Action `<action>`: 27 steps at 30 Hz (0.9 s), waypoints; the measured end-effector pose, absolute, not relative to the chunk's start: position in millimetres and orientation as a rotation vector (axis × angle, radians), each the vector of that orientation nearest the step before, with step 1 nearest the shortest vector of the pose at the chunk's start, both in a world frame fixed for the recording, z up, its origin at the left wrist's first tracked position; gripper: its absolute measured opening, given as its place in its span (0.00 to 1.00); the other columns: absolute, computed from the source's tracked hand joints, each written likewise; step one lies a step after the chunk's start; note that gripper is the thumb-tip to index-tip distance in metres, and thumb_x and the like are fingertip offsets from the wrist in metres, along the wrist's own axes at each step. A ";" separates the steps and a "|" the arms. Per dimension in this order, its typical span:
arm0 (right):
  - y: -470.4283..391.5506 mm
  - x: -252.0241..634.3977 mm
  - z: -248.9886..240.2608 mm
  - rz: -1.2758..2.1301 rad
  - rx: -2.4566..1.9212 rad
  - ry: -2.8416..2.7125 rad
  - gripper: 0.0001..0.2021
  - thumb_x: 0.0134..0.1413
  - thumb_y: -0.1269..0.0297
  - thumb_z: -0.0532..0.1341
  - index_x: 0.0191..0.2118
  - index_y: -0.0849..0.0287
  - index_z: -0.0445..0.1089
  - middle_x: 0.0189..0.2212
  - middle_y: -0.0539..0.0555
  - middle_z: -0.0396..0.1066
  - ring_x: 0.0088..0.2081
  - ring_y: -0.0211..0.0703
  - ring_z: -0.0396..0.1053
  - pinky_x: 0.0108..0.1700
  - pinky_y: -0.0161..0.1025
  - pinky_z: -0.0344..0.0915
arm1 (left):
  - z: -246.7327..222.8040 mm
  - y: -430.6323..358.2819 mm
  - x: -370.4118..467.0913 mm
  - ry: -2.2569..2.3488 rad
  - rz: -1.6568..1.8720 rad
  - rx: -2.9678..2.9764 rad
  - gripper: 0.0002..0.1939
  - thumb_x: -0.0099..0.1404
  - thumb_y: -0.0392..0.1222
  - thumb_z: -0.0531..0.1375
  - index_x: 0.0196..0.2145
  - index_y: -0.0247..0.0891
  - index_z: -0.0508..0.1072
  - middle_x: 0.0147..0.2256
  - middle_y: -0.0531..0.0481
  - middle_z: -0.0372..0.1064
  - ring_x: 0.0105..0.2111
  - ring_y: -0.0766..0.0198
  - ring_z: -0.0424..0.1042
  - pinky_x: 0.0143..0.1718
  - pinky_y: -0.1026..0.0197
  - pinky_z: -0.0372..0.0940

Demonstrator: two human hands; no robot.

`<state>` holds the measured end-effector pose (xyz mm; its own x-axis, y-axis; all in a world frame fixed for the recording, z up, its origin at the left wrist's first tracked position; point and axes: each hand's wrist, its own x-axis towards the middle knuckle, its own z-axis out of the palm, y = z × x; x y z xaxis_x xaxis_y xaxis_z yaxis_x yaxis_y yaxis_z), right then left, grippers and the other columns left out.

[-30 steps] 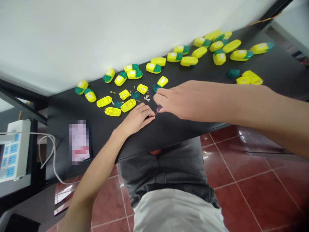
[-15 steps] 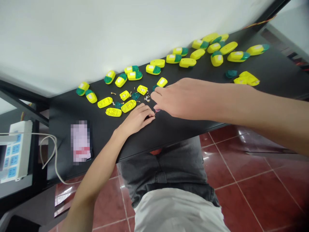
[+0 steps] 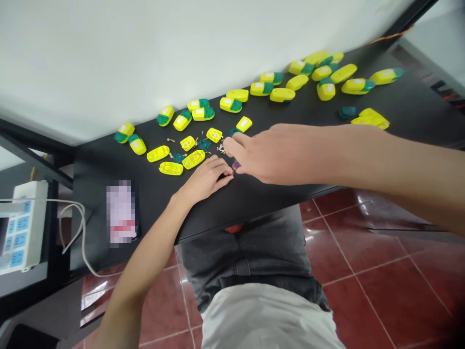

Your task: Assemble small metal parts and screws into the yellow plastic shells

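Observation:
My left hand (image 3: 208,178) rests on the black table, thumb and fingertips pinched together around something too small to make out. Just to its right, my right hand (image 3: 259,155) is closed around what looks like a small screwdriver (image 3: 236,165) with a purplish handle. Its tip points down at the left fingertips, and most of it is hidden by the hand. Beyond the hands lie an opened yellow half shell (image 3: 193,159), a small yellow piece (image 3: 214,135) with parts inside, a dark green cap (image 3: 204,145) and several tiny screws (image 3: 220,148).
Several yellow-and-green cases (image 3: 203,114) line the back of the black table (image 3: 152,194) along the wall. Yellow shells (image 3: 370,118) and a green cap (image 3: 348,112) lie at the right. A blurred-out phone (image 3: 122,213) is at the left, near a power strip (image 3: 25,228) with a cable.
My right hand has turned slightly, and its fingers have shifted a little left and down over the screwdriver. My left hand has stayed in place.

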<state>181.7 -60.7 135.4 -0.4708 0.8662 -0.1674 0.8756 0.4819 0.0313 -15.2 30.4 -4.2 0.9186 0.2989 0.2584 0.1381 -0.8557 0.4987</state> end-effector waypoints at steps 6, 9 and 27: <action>-57.2 185.1 128.8 -0.039 1.442 2.597 0.16 0.70 0.72 0.49 0.55 0.66 0.70 0.39 0.62 0.78 0.32 0.45 0.72 0.34 0.42 0.56 | -5.2 30.4 -15.4 0.340 0.438 2.595 0.11 0.78 0.43 0.57 0.41 0.37 0.77 0.41 0.43 0.77 0.44 0.53 0.74 0.51 0.49 0.70; -56.9 184.2 129.1 0.050 1.392 2.547 0.17 0.71 0.72 0.48 0.57 0.70 0.68 0.40 0.64 0.77 0.31 0.43 0.72 0.34 0.42 0.55 | -6.2 30.5 -15.6 0.345 0.448 2.583 0.10 0.77 0.43 0.58 0.41 0.37 0.78 0.41 0.43 0.77 0.45 0.53 0.74 0.51 0.48 0.70; -53.1 177.4 130.0 0.049 1.281 2.565 0.20 0.69 0.77 0.46 0.61 0.68 0.65 0.46 0.65 0.75 0.33 0.43 0.71 0.34 0.41 0.56 | -4.9 31.3 -16.3 0.360 0.416 2.623 0.12 0.78 0.44 0.57 0.43 0.36 0.78 0.44 0.41 0.79 0.48 0.51 0.76 0.53 0.47 0.72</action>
<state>177.4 -53.1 130.0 -0.5711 0.7888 -0.2272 0.7796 0.6079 0.1509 -16.3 31.3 -4.9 0.9202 0.3184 0.2279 0.1803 -0.8613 0.4751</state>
